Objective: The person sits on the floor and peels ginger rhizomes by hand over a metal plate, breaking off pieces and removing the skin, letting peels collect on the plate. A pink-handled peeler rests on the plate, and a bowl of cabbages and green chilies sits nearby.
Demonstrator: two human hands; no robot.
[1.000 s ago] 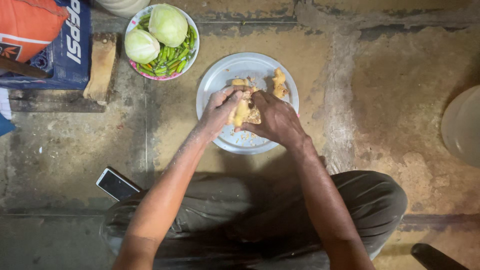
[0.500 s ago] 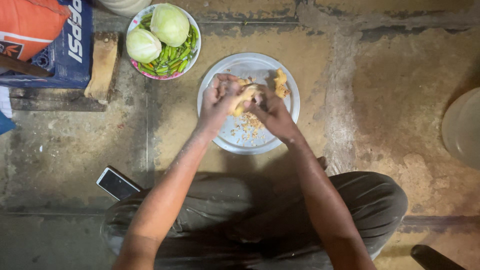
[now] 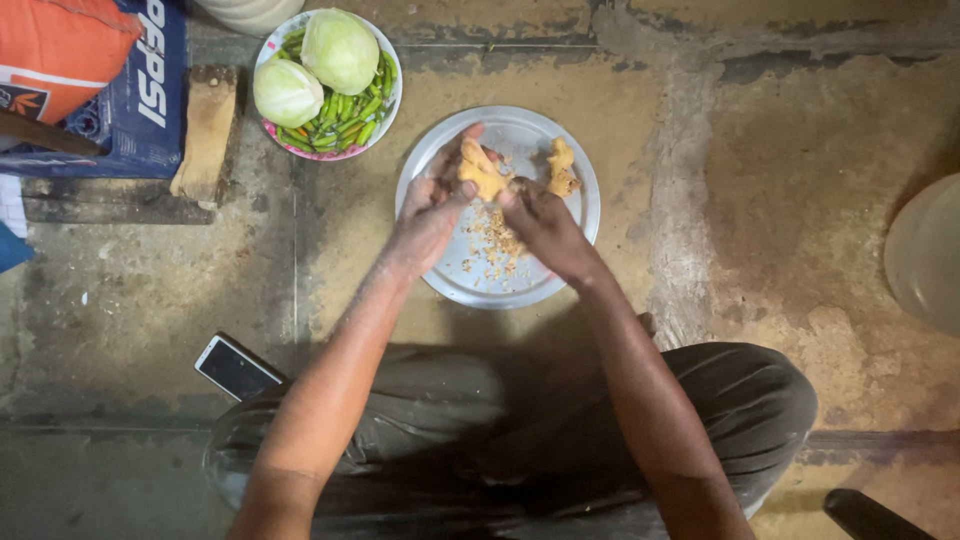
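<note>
Sitting over the steel plate [image 3: 575,215], the piece of ginger [image 3: 481,172] was pinched in the left hand [image 3: 432,215], fingers curled round its near side. The right hand [image 3: 545,228] pressed in from the other side, fingertips at the ginger's edge; whether it gripped anything of its own could not be told. Directly below both hands, a scatter of peel scraps [image 3: 490,245] lay on the plate. A second ginger piece [image 3: 561,168] rested loose at the plate's far rim, just beside the right hand. Further out, a bowl [image 3: 385,110] held two cabbages and green chillies, and a phone [image 3: 236,367] lay on the floor by the left forearm.
</note>
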